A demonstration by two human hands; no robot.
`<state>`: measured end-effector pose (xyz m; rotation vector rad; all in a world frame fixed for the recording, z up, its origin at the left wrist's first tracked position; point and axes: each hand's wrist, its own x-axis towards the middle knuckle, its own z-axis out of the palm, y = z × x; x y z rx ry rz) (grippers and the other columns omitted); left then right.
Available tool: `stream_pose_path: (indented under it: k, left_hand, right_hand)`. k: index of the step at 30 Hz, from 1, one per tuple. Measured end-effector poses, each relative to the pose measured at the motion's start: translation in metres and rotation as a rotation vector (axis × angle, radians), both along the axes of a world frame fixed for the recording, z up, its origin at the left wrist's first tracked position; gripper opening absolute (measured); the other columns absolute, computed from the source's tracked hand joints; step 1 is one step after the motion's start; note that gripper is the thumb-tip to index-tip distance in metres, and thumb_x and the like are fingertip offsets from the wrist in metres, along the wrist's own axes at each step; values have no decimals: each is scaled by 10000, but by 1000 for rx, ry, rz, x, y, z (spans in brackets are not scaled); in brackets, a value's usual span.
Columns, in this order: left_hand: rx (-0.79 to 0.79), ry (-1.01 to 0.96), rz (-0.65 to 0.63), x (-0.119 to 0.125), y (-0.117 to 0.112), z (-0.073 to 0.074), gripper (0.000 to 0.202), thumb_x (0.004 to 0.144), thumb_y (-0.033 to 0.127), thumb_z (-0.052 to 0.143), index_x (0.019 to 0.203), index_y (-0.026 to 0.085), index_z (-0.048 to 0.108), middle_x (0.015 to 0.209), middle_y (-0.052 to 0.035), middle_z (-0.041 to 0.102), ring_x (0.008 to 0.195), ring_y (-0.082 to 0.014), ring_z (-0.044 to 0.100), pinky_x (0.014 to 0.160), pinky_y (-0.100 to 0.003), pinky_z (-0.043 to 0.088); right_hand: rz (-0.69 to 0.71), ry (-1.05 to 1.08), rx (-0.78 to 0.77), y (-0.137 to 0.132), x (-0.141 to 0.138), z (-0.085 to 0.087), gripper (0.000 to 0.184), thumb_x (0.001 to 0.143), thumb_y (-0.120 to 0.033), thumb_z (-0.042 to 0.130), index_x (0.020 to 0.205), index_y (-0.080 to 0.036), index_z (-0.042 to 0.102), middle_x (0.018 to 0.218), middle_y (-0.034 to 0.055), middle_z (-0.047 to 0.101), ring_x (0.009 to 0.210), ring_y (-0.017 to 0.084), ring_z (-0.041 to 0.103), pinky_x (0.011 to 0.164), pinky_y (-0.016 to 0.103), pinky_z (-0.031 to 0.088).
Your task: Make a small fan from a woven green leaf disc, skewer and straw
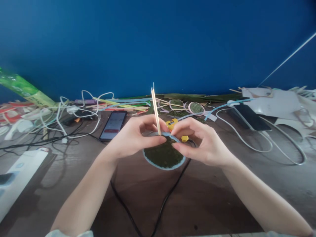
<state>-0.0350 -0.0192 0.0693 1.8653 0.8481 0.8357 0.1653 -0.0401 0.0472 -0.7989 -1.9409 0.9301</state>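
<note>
A dark green round disc (164,154) with a light blue rim hangs tilted in front of me, held up between both hands. My left hand (138,135) pinches its upper left edge. Pale thin wooden sticks (156,110) rise upright from the same fingers, their lower ends by the disc's top edge. With thumb and fingertips, my right hand (197,140) pinches the light blue strip along the upper right rim. From there a light blue strip (189,115) runs off to the back right. Partly hidden behind the hands is a yellow object (172,123).
A phone (114,125) lies at the left, another phone (251,117) at the right. Smaller rimmed discs (196,108) and sticks line the wall. White cables, a green bottle (27,89), and a power strip (23,177) are left. A black cord (165,200) crosses the table (197,204) below the hands.
</note>
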Motion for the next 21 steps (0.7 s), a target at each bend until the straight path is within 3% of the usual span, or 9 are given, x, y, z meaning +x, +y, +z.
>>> stream_pose_path:
  k: [12,21]
  left_hand:
    - [-12,15,14,1,-2,2,100,695,203,677,768,161,624,781,-17,660,738,-137,614,702,-240,494]
    - [1,-9,8,2,-2,2,94,697,196,679,771,167,628,780,-7,654,727,-120,600,685,-220,484]
  right_hand:
    - [60,44,-29,-1,0,2,226,750,-93,605,921,-197,501,773,-19,609,701,90,614,648,194,490]
    - [23,35,8,-1,0,0,219,747,-98,608,915,-196,507,789,-13,625,716,101,631,661,209,499]
